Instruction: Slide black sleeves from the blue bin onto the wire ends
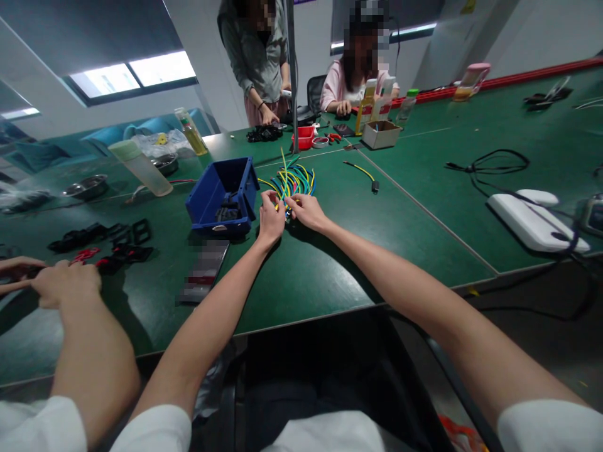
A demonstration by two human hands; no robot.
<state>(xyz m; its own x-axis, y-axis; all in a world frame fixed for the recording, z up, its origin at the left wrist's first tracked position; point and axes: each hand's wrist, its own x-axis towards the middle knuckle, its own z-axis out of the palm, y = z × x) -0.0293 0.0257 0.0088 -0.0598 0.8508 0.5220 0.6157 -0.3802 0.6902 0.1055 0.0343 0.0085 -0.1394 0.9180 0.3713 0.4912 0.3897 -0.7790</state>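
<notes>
A bundle of thin yellow, green and blue wires (306, 179) lies fanned out on the green table, just beyond my hands. My left hand (272, 218) is closed at its near end, its fingers pinched on a wire, and one yellow-green wire (284, 166) sticks up above it. Close beside it, my right hand (307, 211) has thumb and fingers pressed together on a wire too. Something small and dark shows between the fingertips, too small to make out. Left of my hands stands a blue bin (200, 210) with dark parts (228, 208) in it.
A short cable with a black connector (375, 186) lies to the right. A dark flat packet (205, 270) is near my left forearm. Another person's hand (70, 282) works at the left by black parts (125, 254). A white device (532, 220) with cords sits right; a metal pole (293, 81) rises behind.
</notes>
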